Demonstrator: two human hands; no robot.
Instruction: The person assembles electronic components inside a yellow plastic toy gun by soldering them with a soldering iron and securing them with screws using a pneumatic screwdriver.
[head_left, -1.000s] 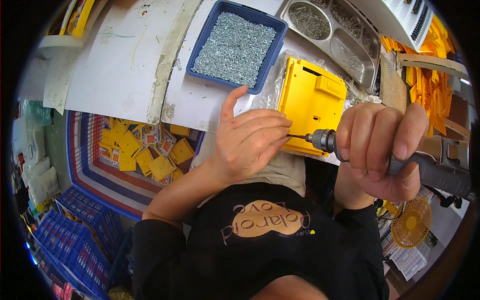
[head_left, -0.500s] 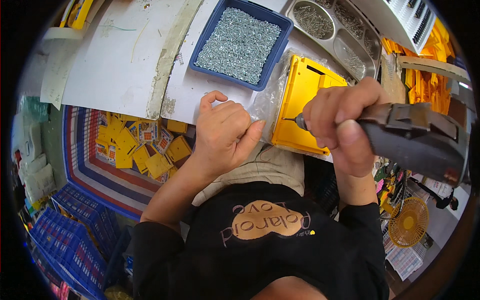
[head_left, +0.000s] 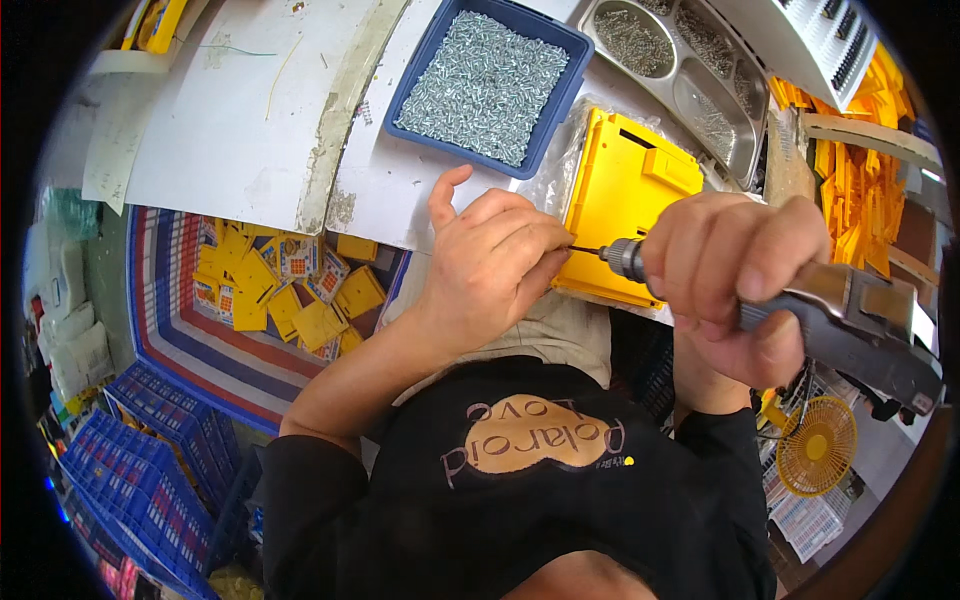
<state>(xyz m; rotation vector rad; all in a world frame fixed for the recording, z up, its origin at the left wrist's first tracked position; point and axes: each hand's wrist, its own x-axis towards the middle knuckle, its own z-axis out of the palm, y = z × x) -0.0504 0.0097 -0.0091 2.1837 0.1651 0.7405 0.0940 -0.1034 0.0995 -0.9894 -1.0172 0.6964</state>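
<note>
My right hand (head_left: 735,285) grips an electric screwdriver (head_left: 850,320), held level with its thin bit pointing left. My left hand (head_left: 495,265) is pinched at the bit's tip, fingers closed around what seems to be a small screw, too small to make out. Both hands hover at the near edge of the white table (head_left: 250,120), just in front of a yellow plastic housing (head_left: 625,205) lying flat on a clear bag. Beyond my left hand sits a blue tray of silver screws (head_left: 485,85).
A steel compartment tray (head_left: 690,70) with screws lies at the back right. Yellow parts stand stacked at the right (head_left: 860,190). Below the table, loose yellow pieces (head_left: 280,290) lie on a striped sack, with blue crates (head_left: 130,480) and a small yellow fan (head_left: 815,445).
The screwdriver has swung from over the yellow housing back down to level, bit pointing left. My left hand has risen from the table edge and closed on the bit's tip.
</note>
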